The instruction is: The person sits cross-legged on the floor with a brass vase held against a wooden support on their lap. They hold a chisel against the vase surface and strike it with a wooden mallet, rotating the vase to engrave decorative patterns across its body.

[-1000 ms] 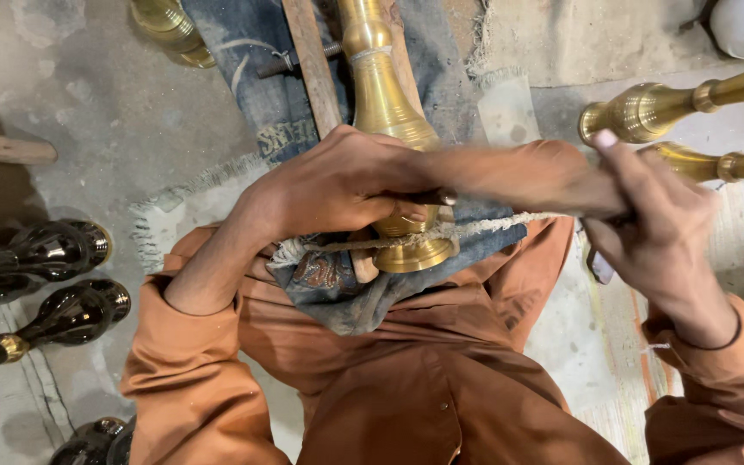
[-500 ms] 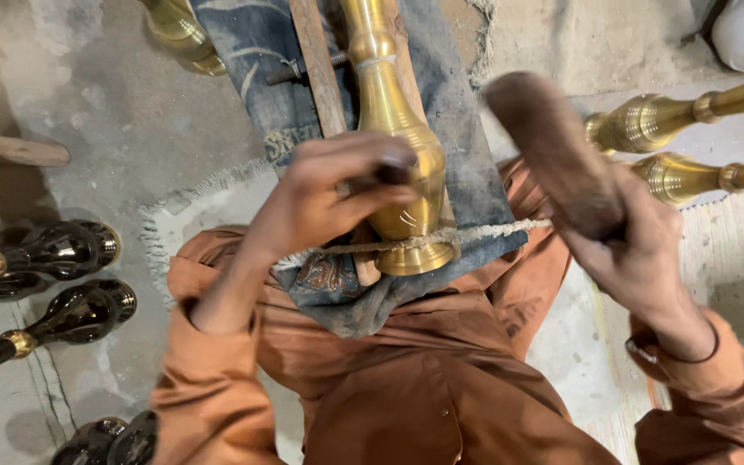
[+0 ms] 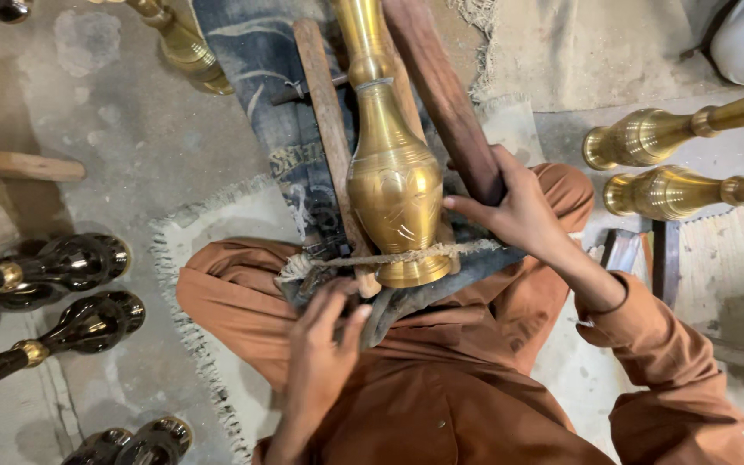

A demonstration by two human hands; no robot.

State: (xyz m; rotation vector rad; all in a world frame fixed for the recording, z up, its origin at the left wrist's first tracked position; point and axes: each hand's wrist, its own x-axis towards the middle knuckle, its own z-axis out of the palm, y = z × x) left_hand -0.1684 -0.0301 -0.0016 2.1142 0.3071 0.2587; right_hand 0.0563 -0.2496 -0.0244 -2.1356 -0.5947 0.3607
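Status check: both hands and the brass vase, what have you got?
Left hand at the rope by the vase's foot. Right hand grips wooden bar, fingertips touching brass vase. Vase lies on denim cloth, tied down.

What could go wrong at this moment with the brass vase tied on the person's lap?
The vase is held to a wooden slat only by one thin cord near its base, so it may roll or slip. The right hand grips a dark wooden bar close beside the vase, so a slip might dent it. The left hand rests by the cord's end and might get pinched.
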